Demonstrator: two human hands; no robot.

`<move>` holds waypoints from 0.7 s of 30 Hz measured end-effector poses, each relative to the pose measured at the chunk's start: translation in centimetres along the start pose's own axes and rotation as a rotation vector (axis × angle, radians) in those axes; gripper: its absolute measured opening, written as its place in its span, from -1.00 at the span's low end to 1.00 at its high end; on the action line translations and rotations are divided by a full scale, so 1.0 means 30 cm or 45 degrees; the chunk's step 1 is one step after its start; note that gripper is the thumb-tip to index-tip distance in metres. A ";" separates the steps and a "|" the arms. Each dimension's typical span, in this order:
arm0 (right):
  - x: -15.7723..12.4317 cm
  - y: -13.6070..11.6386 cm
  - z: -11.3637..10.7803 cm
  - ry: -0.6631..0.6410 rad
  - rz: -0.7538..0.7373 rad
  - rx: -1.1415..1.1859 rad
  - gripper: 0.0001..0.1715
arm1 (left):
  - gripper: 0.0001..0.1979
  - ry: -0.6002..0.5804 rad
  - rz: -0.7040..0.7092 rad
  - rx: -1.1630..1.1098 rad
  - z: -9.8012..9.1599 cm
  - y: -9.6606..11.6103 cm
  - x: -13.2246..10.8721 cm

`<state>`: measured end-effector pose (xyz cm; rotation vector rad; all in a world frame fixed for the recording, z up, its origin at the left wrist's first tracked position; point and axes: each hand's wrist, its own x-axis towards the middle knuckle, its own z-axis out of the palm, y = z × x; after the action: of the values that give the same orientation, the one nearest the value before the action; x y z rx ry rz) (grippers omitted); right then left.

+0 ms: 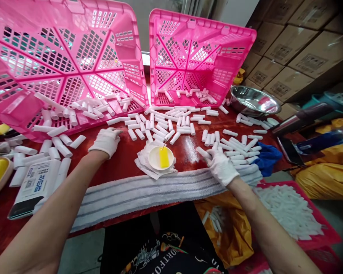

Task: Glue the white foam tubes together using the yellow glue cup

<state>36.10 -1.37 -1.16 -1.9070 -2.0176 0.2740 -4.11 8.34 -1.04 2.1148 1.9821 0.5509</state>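
Note:
My right hand [222, 165], in a white glove, pinches a short white plastic tube [202, 152] over the front of the red table [188, 146]. My left hand [105, 143], gloved too, rests on the table to the left, fingers reaching forward and nothing seen in them. Between the hands lies a small white dish [153, 159] with a yellow sponge-like block [164, 157] and a thin metal tool [165, 142] standing at it. Crumpled white tissue [143, 164] lies under the dish. Many loose white tubes [160, 129] are scattered beyond.
Two pink baskets [144, 85] tipped on their sides stand at the back, tubes spilling out. A striped towel [125, 201] covers the front edge. A metal bowl [254, 99] and blue cloth [268, 158] are right; a tube-filled pink crate [328, 224] is low right. Cartons [291, 53] are stacked behind.

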 end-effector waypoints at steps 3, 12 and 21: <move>0.017 -0.117 0.056 -0.215 -0.016 0.735 -0.50 | -0.55 -0.089 -0.012 0.002 0.016 -0.003 -0.034; 0.103 -0.233 0.252 -0.095 -0.086 1.058 -0.67 | -0.55 -0.088 0.011 0.103 0.023 -0.006 -0.138; 0.048 -0.235 0.245 -0.108 -0.140 0.947 -0.68 | -0.57 -0.165 -0.105 0.371 -0.013 0.014 -0.171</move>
<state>26.74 0.26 -5.10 -1.3251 -1.7088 0.9350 -4.06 3.19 -1.21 2.1496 2.1733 0.1116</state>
